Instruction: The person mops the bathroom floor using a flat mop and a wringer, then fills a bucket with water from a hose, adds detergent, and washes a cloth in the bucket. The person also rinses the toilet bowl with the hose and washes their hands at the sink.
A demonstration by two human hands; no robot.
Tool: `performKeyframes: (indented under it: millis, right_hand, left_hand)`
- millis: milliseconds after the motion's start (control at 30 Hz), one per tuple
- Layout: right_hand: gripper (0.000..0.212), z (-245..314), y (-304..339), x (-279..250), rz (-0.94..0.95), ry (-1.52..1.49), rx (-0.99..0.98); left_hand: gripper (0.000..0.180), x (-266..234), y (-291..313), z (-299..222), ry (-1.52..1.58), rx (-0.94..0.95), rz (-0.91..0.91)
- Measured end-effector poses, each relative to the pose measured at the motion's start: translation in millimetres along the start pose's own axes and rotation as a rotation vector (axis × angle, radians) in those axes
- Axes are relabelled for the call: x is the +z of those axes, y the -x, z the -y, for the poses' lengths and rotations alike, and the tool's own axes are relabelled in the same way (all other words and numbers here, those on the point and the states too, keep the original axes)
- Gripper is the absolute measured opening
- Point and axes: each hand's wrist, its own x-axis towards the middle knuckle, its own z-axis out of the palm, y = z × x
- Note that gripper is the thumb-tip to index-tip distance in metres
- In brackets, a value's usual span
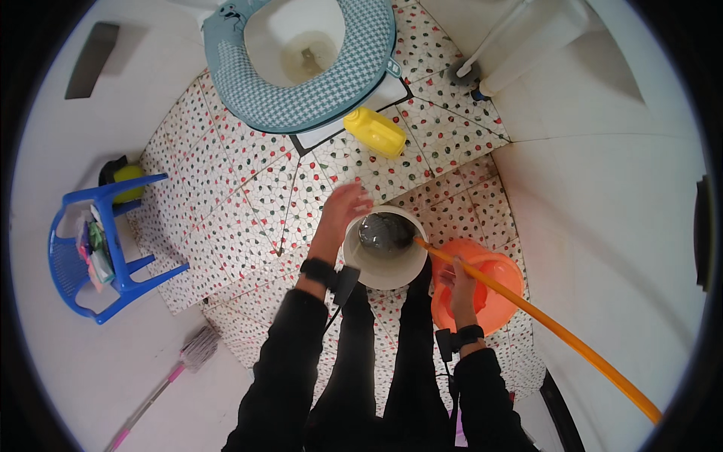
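A round off-white bucket stands on the floor in front of my legs. Inside it lies a dark grey, wet-looking mass, joined to the lower end of a long orange pole; its kind is hard to make out. The pole slants from the bucket to the lower right. My right hand grips the pole a little above the bucket, partly hidden by it. Over the bucket's left rim hovers my left hand, fingers apart and slightly blurred, holding nothing. Both wrists wear black bands.
An orange basin sits right of the bucket, beneath the pole. A yellow jug lies before the toilet with its blue padded seat. At left stand a blue plastic chair and a brush-headed mop. A toilet brush leans at upper right.
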Motion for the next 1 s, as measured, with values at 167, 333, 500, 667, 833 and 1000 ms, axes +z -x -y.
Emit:
performKeyframes:
  millis: [167,333,500,667,833,1000]
  right_hand:
    - [0.043,4,-11,-19,0.063,-0.016,-0.019]
    - [0.044,2,-17,-26,0.099,0.004,0.066]
    - [0.045,-5,-17,-32,0.124,0.018,0.090]
    - [0.029,-10,-16,-37,0.203,0.187,0.131]
    - [0.035,-13,0,-32,0.297,0.549,0.329]
    - [0.038,-9,55,-4,0.325,0.497,-0.036]
  left_hand:
    - [0.046,58,-59,-19,0.193,0.144,0.030]
    - [0.030,75,-89,-12,0.310,0.092,0.048]
    - [0.027,73,-96,-14,0.245,0.030,-0.062]
    - [0.024,51,-23,-7,0.095,0.034,-0.084]
    - [0.025,35,78,5,-0.100,-0.052,-0.013]
    - [0.026,31,160,52,-0.265,-0.327,-0.053]
